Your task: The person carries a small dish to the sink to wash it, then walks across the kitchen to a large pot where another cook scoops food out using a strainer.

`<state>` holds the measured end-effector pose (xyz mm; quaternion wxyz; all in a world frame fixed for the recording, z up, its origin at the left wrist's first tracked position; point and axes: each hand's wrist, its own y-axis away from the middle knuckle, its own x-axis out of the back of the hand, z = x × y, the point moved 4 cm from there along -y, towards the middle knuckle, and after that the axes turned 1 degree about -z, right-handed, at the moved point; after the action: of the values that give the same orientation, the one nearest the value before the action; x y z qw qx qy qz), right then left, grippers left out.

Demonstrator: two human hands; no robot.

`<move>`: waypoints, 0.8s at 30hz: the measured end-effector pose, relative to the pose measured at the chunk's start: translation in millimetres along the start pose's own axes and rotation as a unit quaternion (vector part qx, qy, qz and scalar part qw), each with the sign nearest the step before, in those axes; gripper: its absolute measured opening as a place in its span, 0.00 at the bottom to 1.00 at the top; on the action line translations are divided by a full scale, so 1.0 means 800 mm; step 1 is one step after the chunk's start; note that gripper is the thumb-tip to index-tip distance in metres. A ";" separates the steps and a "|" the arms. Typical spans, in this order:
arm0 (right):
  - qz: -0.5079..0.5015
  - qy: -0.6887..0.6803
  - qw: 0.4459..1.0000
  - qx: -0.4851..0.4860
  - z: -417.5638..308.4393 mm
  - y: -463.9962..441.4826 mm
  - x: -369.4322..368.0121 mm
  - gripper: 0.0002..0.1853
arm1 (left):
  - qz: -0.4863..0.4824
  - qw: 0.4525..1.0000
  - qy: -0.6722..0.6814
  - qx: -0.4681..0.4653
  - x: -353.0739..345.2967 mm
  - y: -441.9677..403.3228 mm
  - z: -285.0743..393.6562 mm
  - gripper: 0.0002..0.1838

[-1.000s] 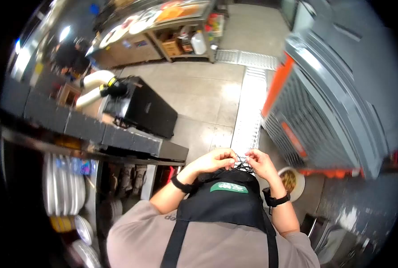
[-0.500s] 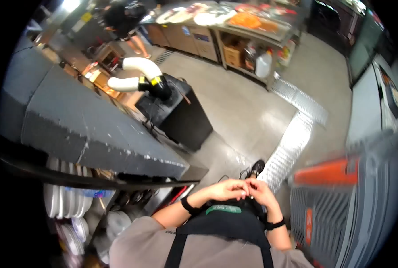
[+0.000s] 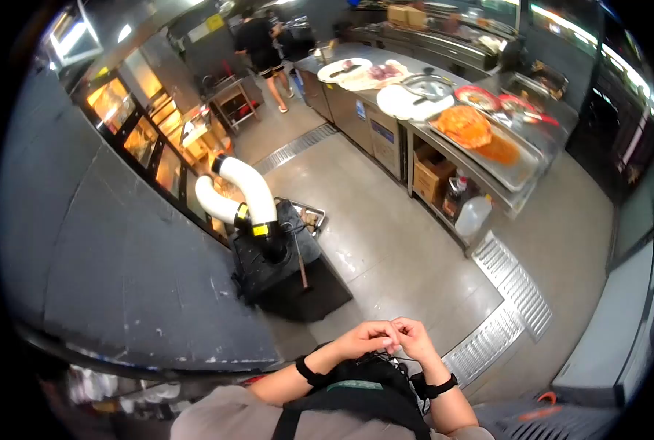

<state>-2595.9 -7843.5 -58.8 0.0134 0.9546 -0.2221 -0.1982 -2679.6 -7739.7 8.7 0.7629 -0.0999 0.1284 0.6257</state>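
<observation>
My left hand [image 3: 372,339] and my right hand [image 3: 415,340] meet in front of my waist, fingers curled and touching at the tips. Both look pinched closed; anything small between the fingers is too hard to make out. Each wrist wears a black band. Just below them is my black apron [image 3: 341,400] with a green patch, and thin dark cords show around the right wrist.
Ahead left stands a black box [image 3: 297,293] with white curved ducts [image 3: 250,183]. A steel table [image 3: 521,198] holds orange food on a tray [image 3: 521,165] and plates. Metal drain covers [image 3: 488,337] cross the floor. Another person [image 3: 261,48] stands at the back.
My view has tilted up and moved forward, so more of the steel table and the back shows. The grey and orange item on the right has dropped low. My hands stay together.
</observation>
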 end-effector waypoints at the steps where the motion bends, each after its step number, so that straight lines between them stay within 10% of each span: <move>1: 0.001 0.017 1.000 0.025 -0.021 -0.031 0.003 0.02 | 0.032 0.998 0.019 -0.048 0.024 -0.011 0.011 0.08; 11: -0.013 0.126 0.991 0.039 -0.147 -0.341 0.069 0.04 | 0.036 0.887 0.343 -0.306 0.285 -0.183 0.132 0.08; 24: -0.115 0.318 0.941 0.033 -0.204 -0.700 0.215 0.05 | 0.114 0.982 0.096 -0.113 0.619 -0.364 0.182 0.07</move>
<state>-2157.2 -7422.9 -36.4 0.0288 0.9868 -0.1015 0.1226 -2292.5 -7291.4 -14.6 0.6544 -0.2298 0.1396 0.7067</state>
